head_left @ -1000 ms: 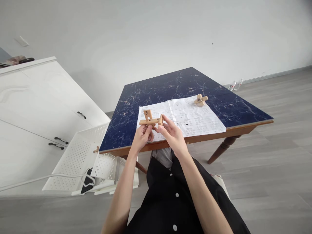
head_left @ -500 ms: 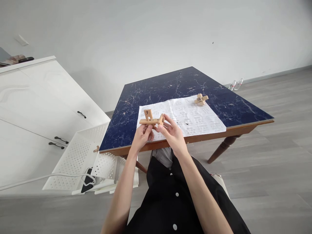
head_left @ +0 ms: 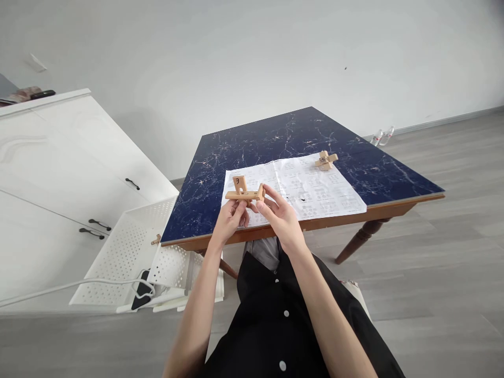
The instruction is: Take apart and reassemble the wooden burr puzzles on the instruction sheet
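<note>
Between my two hands is a group of interlocked wooden puzzle pieces (head_left: 241, 195), held above the near edge of a printed sheet (head_left: 299, 184). One flat piece stands upright in it and bears a dark mark. My left hand (head_left: 230, 218) pinches the bar from below, thumb in front. At the bar's right end, my right hand (head_left: 279, 212) has its fingers closed around a short notched wooden piece (head_left: 260, 192). Whether that piece is fully seated on the bar I cannot tell. Farther right, an assembled wooden puzzle (head_left: 325, 160) rests on the sheet's far corner.
The sheet lies on a blue marble-patterned table (head_left: 252, 144) with a wooden edge. Left of it stand white perforated baskets (head_left: 118, 257), a small wooden piece (head_left: 156, 240) and a white cabinet (head_left: 71, 173). Clear bottles (head_left: 381, 137) are on the floor behind the table.
Both hands keep nearly the same grip on the wooden pieces. The whole view has shifted very slightly.
</note>
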Demonstrator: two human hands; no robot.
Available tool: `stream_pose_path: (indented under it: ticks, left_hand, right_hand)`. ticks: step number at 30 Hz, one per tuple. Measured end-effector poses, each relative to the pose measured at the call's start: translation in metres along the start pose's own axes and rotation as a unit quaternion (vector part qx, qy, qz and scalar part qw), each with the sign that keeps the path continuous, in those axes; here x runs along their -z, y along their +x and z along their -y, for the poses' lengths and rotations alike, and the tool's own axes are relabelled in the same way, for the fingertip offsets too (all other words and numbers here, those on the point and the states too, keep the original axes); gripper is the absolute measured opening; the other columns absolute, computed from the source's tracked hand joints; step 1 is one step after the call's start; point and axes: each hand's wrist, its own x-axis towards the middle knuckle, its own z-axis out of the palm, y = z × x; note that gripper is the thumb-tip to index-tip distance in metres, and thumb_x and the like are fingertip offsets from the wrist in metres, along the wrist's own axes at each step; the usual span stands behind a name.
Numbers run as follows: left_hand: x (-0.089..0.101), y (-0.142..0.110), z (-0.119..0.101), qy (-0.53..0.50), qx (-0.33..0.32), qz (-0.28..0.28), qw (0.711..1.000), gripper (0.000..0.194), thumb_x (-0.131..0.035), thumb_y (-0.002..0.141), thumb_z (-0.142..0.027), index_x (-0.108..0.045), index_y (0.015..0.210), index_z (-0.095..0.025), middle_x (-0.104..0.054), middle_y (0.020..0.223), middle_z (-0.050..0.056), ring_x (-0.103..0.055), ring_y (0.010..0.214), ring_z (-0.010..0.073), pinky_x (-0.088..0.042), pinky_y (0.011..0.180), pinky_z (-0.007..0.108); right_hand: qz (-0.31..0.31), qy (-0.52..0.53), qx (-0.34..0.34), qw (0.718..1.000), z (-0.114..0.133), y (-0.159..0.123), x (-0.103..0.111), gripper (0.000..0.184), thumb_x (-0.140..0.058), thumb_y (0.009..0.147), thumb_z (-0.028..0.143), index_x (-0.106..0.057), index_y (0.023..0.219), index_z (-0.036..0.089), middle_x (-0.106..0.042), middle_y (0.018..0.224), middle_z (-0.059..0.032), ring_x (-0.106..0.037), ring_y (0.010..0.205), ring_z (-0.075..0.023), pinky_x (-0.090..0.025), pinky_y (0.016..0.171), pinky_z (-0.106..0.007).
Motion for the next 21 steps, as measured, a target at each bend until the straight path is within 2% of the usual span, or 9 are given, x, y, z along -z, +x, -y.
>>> stream_pose_path:
  ticks: [3, 6, 11, 16, 21]
  left_hand:
    - [0.0, -0.001, -0.002, 0.0, 0.001, 0.005, 1.0, 0.053, -0.069, 0.099, -0.066, -0.067, 0.111, -0.015, -0.061, 0.055, -0.003, -0.055, 0.047, 0.0126, -0.044, 0.05, 0.025]
    - [0.0, -0.001, -0.001, -0.002, 0.001, 0.008, 1.0, 0.053, -0.068, 0.098, -0.067, -0.067, 0.108, -0.016, -0.065, 0.06, -0.001, -0.056, 0.047, 0.0127, -0.044, 0.05, 0.025]
    - [0.001, -0.001, 0.003, -0.005, 0.004, 0.0, 1.0, 0.048, -0.067, 0.1, -0.065, -0.063, 0.103, -0.017, -0.077, 0.084, 0.007, -0.059, 0.049, 0.0116, -0.045, 0.049, 0.026]
    - [0.0, -0.002, 0.008, 0.0, 0.005, -0.009, 1.0, 0.046, -0.067, 0.101, -0.063, -0.063, 0.103, -0.017, -0.075, 0.081, 0.005, -0.057, 0.047, 0.0116, -0.044, 0.049, 0.027]
    - [-0.002, -0.002, 0.012, 0.014, -0.001, -0.025, 1.0, 0.045, -0.067, 0.101, -0.063, -0.063, 0.104, -0.017, -0.074, 0.078, 0.004, -0.056, 0.046, 0.0111, -0.044, 0.048, 0.026]
  right_hand:
    - [0.007, -0.003, -0.006, 1.0, 0.003, 0.001, 0.003, 0.073, -0.087, 0.088, 0.057, -0.066, 0.153, 0.031, -0.065, 0.157, -0.0053, -0.056, 0.15, -0.0365, -0.045, 0.127, -0.057]
    - [0.018, 0.001, -0.008, 1.0, 0.002, 0.003, 0.008, 0.075, -0.088, 0.086, 0.058, -0.067, 0.153, 0.032, -0.06, 0.162, -0.0043, -0.055, 0.151, -0.0382, -0.044, 0.127, -0.058]
    - [0.049, 0.031, -0.015, 0.998, -0.007, 0.006, 0.014, 0.066, -0.083, 0.09, 0.062, -0.068, 0.15, 0.037, -0.057, 0.165, -0.0001, -0.052, 0.154, -0.0336, -0.04, 0.131, -0.055]
    - [0.076, 0.088, -0.03, 0.993, -0.007, 0.007, 0.011, 0.059, -0.076, 0.096, 0.065, -0.07, 0.148, 0.038, -0.062, 0.161, 0.0007, -0.053, 0.154, -0.0307, -0.037, 0.134, -0.053]
    - [0.062, 0.073, -0.03, 0.995, -0.008, 0.006, 0.009, 0.063, -0.077, 0.094, 0.065, -0.067, 0.15, 0.037, -0.06, 0.163, -0.0005, -0.053, 0.154, -0.0313, -0.039, 0.132, -0.052]
